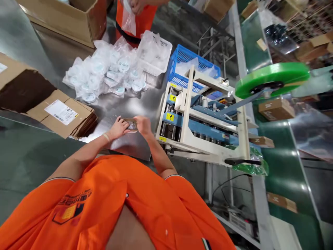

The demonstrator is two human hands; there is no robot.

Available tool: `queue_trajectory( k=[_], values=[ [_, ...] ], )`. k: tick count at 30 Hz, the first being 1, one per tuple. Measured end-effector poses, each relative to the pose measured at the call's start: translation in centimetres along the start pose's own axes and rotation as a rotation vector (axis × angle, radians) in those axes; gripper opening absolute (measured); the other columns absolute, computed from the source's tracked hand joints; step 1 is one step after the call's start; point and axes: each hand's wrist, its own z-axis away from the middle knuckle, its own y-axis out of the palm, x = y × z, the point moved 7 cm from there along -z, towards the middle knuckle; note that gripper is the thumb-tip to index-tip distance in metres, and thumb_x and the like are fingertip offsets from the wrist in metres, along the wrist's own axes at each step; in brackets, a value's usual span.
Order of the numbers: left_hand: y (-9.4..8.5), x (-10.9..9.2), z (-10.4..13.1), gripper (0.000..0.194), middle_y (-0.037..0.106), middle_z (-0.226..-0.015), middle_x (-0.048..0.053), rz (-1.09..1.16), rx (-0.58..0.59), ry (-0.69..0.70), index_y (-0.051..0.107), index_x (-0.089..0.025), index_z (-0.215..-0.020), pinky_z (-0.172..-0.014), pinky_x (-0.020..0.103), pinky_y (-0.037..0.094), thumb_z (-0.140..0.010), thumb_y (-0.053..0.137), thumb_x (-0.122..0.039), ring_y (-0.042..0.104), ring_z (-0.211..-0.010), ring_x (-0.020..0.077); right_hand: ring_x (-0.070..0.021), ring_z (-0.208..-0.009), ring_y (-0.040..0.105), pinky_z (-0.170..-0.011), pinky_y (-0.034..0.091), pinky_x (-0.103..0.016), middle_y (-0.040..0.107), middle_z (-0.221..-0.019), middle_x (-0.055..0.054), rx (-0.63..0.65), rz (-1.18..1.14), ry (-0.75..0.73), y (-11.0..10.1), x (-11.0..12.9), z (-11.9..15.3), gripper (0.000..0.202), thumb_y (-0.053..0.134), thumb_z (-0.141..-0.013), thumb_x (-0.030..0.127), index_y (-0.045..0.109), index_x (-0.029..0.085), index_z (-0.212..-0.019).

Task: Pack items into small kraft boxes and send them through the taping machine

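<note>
Gripping small box (132, 124) between curled left fingers (122, 123) and right fingers (138, 121) (probably light, stiffish card); best held by ends.

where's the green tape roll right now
In the head view, the green tape roll is on the right, mounted above the far end of the taping machine, over the conveyor.

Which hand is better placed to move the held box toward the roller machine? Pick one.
Right hand, probably: it holds the small box at the end nearest the roller machine; the left hand has the far end.
</note>
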Motion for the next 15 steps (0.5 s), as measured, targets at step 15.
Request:
queue_trajectory(
  k=[15],
  values=[
    [-3.0,4.6,2.2,0.049,0.071,-0.144,0.015,0.444,-0.225,-0.217,0.067,-0.023,-0.137,-0.133,0.054,0.039,-0.099,0.057,-0.052,0.055,-0.151,0.0306,-0.0225,-0.117,0.07,-0.111,0.056,-0.034,0.081,-0.123,-0.007,0.357,0.082,-0.208,2.6,1.0,3.7,0.012,0.078,-0.095,0.023,0.086,0.019,-0.103]
  ],
)
